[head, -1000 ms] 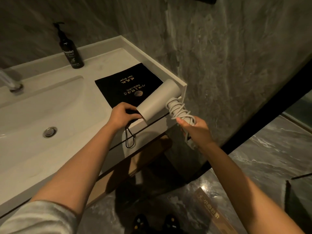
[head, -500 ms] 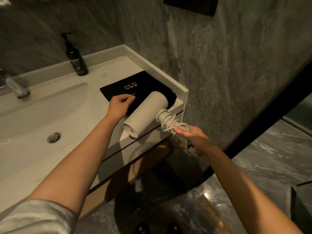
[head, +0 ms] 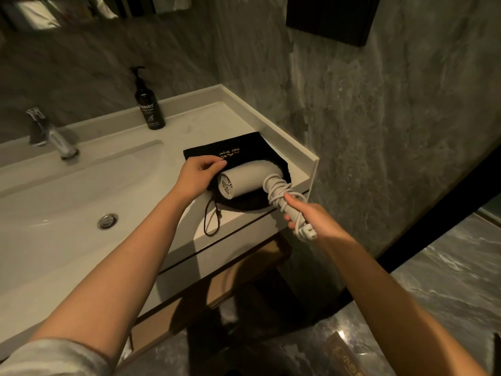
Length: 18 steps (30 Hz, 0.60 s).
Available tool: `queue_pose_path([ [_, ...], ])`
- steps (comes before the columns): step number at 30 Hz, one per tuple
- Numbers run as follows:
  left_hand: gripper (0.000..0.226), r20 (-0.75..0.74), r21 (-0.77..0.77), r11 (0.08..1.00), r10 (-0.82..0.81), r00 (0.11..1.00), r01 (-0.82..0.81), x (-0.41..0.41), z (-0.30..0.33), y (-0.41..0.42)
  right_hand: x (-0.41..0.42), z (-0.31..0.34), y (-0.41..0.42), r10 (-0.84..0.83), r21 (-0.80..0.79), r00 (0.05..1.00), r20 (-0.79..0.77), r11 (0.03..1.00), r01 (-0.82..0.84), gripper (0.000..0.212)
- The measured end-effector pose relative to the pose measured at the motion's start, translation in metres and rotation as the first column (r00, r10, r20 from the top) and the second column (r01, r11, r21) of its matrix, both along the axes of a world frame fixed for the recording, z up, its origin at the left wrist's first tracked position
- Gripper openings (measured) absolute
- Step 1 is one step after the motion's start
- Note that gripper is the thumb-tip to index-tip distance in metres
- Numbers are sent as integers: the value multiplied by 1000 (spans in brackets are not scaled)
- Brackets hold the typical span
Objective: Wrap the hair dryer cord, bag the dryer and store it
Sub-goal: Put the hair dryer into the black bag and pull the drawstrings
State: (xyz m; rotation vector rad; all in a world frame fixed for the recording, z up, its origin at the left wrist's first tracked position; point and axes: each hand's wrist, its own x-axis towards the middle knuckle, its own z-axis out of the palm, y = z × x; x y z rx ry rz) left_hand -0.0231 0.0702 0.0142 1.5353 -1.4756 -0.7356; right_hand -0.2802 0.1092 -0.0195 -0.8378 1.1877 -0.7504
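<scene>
My right hand (head: 314, 221) has its grip closed round the handle of the hair dryer (head: 249, 179), over the cord (head: 279, 192) coiled there; the plug (head: 307, 234) sticks out below my fingers. The dryer's barrel lies in the open mouth of the black bag (head: 238, 150), rear grille facing me. My left hand (head: 198, 173), at 9 o'clock of the barrel, pinches the bag's edge. The bag lies flat on the counter (head: 303, 161) at its right end; its drawstring (head: 211, 221) hangs over the front edge. A soap bottle (head: 147, 104) stands at 11 o'clock of the bag, well apart.
</scene>
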Motion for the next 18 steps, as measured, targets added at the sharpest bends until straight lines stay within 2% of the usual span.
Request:
queue_pose_path([
  [4,20,20,-24,1000,7,1000,-6,-2,6,1,19,-8,-11,-115,-52,992,-47,992,112,46],
  [9,19,63,1,1000,-8,998,8,-8,0,3,48,-17,-28,-159,-119,986,-45,981,153,48],
  [13,16,55,27,999,-32,998,30,-13,-12,5,58,-16,-41,-77,-100,997,25,992,79,54],
  [16,16,42,35,999,-30,999,28,-15,-17,5,56,-19,-43,-11,-77,999,48,997,14,46],
  [18,15,25,45,999,-25,999,24,-15,-20,4,52,-24,-42,9,-88,999,43,996,-5,49],
])
